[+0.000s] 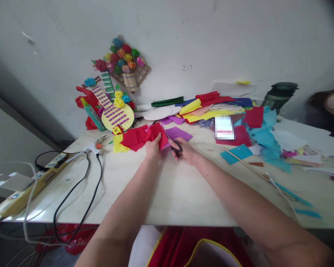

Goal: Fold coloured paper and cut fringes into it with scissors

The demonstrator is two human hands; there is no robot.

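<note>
My left hand (pixel 153 147) pinches a piece of red paper (pixel 157 132) above the middle of the table. A pair of scissors (pixel 176 149) with dark handles is in my right hand (pixel 185 150), its blades pointing up and left along the right edge of that paper. Whether the blades are parted I cannot tell. More red paper (pixel 134 137) lies just left of my left hand, partly over a yellow sheet (pixel 119 144). Behind the scissors lies a purple sheet (pixel 179 133).
Guitar-shaped craft (pixel 117 118), green glue bottle (pixel 93 115) and glue gun (pixel 94 146) stand or lie at left, near a power strip (pixel 33 189) with cables. Coloured paper (pixel 211 107) piles up at the back. A stick (pixel 245 163) and blue scraps lie right; a dark green bottle (pixel 278 97) stands behind.
</note>
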